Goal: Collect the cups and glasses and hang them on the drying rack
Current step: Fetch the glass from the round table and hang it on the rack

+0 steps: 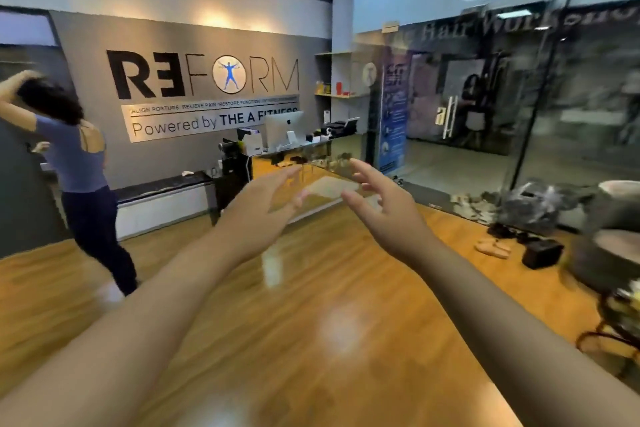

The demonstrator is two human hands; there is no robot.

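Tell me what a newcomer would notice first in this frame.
Probably the two bare arms reaching forward at centre, left hand and right hand open and empty above the glossy wooden floor. Next, the big REFORM sign on the grey back wall, and a person in a blue top at far left. No cups or drying rack can be made out.

Place: I'm looking into a fitness or posture studio's reception area.
Sign (pixel 204 94): big wall lettering reads "REFORM", with "Powered by THE A FITNESS" below it.
Desk (pixel 294 152): a reception counter carries a computer (pixel 282 128) and small office gear.
Floor (pixel 311 322): glossy open wood, like an exercise room.
Front: I see a glass wall (pixel 519 97) facing a corridor and another shop.
Entrance: shoes (pixel 491 248) lie beside the glass.
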